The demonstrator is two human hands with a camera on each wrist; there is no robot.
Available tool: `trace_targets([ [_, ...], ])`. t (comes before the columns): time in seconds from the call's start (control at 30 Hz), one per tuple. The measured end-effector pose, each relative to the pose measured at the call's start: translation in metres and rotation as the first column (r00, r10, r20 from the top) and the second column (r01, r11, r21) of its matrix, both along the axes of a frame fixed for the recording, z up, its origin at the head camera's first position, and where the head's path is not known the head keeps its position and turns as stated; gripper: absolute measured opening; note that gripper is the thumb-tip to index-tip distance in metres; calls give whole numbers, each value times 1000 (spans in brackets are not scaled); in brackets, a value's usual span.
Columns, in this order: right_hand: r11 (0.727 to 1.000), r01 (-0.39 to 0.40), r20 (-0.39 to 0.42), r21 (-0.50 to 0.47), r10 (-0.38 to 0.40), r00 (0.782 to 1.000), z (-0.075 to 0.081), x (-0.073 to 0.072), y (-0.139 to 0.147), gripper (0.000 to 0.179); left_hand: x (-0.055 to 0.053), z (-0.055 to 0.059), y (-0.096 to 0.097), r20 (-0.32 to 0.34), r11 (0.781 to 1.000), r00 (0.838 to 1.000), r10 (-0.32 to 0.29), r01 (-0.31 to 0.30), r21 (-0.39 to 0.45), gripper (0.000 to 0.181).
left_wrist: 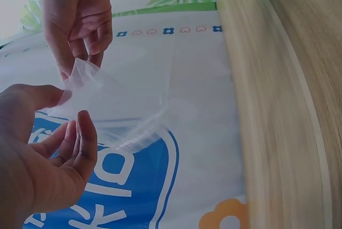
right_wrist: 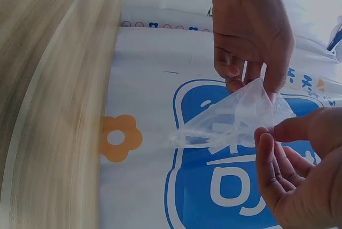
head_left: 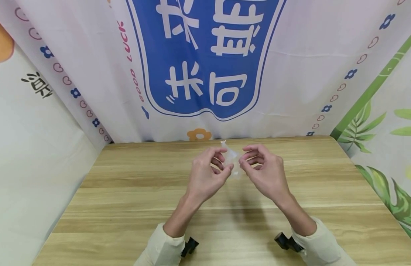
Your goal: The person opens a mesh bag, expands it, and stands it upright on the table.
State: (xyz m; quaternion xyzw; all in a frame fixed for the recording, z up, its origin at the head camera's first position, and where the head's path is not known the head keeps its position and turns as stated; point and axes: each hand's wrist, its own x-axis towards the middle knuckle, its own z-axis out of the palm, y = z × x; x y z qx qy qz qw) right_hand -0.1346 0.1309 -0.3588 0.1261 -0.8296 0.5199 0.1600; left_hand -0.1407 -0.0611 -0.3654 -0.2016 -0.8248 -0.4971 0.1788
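Note:
A small, thin, see-through plastic bag [head_left: 230, 157] hangs between the two hands above the far part of the table. Its film looks finely textured and creased, and one corner of the bag [right_wrist: 261, 87] stands up in a point. From the left, my left hand [head_left: 208, 170] holds the edge with curled fingers; its thumb [left_wrist: 60, 96] touches the film. On the other side my right hand [head_left: 266, 170] pinches the bag between thumb and forefinger, the fingertips [right_wrist: 262, 133] close together. The remaining fingers of both hands are bent beside the film.
Below lies a wood-grain table [head_left: 135, 207], its far edge against a printed white curtain [head_left: 298, 74] with a blue panel [head_left: 205, 55]. Plain white cloth [head_left: 32, 155] hangs at left, leaf-patterned cloth [head_left: 384, 136] at right. Black mounts [head_left: 190, 246] sit at both pale sleeves.

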Motion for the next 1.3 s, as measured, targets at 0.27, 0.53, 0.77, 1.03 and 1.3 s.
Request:
trace_targets([
  [0.27,1000,21,-43,3,-21,999,0,-1,0,25,0,1,-2,10,999,999,32,-33,20,34],
  [0.53,996,-77,28,37,76,997,-3,-1,-1,38,0,2,-1,-6,996,997,80,-79,40,33],
  [0.77,999,-21,31,-43,22,999,-1,1,-2,30,1,1,1,12,999,1000,20,-21,29,48],
  [1.03,998,14,40,-55,-12,999,1,1,0,27,1,1,-1,10,998,1000,21,-22,53,45],
  [1.3,999,16,7,-43,-16,1000,1,0,0,24,0,3,-3,6,998,999,35,-35,52,38],
])
